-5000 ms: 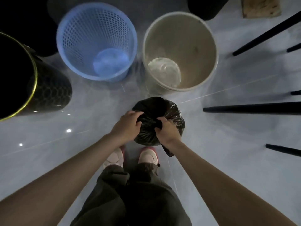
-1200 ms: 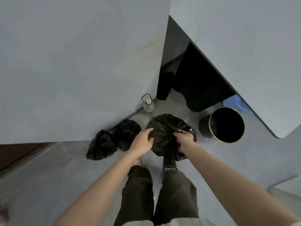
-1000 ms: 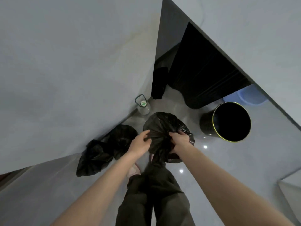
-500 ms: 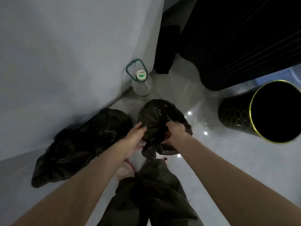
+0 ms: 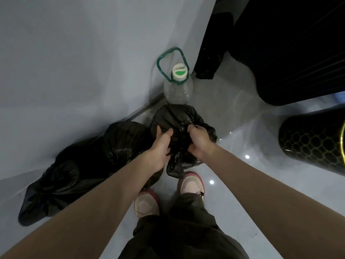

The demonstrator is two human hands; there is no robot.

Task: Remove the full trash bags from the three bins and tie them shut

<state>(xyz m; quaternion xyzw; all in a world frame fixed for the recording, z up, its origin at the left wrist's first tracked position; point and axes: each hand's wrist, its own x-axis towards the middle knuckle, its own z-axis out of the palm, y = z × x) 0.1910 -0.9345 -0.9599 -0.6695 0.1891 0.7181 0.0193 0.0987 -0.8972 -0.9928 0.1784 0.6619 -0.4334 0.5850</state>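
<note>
Hidden: black bin point(image 5: 308, 143) cut off at right edge; bottle point(image 5: 178, 88) base behind trash bag point(image 5: 173, 118).
Hands: left hand point(image 5: 160, 146) and right hand point(image 5: 197, 141) grip its bunched top.

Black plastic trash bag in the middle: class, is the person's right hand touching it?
Touching. The head view shows the right hand gripping the gathered top of the black plastic trash bag.

A clear plastic bottle point(image 5: 178, 90) with a green carry handle stands on the glossy floor point(image 5: 233, 113) against the wall point(image 5: 74, 62). Dark furniture point(image 5: 289, 53) sits right of the bottle.
</note>
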